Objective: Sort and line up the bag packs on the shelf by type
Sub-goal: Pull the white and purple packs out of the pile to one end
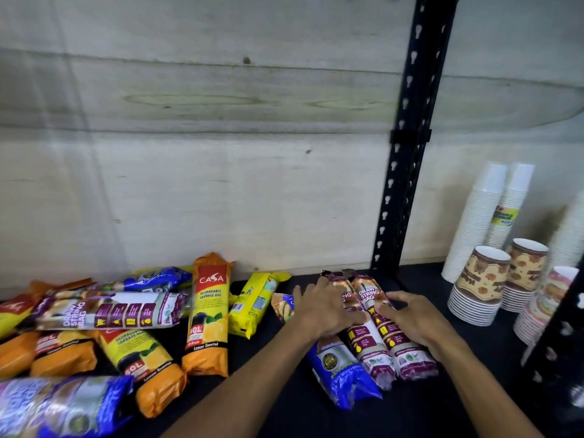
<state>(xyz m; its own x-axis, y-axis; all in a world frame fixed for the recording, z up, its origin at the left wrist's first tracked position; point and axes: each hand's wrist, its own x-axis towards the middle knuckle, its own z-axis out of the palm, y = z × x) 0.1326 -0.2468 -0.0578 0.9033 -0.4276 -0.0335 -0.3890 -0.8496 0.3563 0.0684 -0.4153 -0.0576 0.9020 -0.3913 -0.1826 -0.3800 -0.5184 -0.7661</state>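
Observation:
Two purple draw-string bag packs (pixel 384 333) lie side by side on the black shelf (pixel 410 412), lengthwise toward the wall. A blue pack (pixel 339 371) lies against their left side. My left hand (pixel 322 308) rests flat on the blue pack and the left purple pack, fingers spread. My right hand (pixel 414 320) presses the right purple pack's side. To the left lie an orange Casa garbage bag pack (pixel 208 314), a yellow pack (pixel 252 305), another purple draw-string pack (pixel 107 311) and several orange, yellow and blue packs in a loose heap.
A black perforated upright (pixel 407 134) stands at the back right of the packs. Stacks of white paper cups (pixel 483 216) and patterned cups (pixel 480 282) stand to the right. A pale wooden wall runs behind the shelf. Another dark upright (pixel 556 352) stands at far right.

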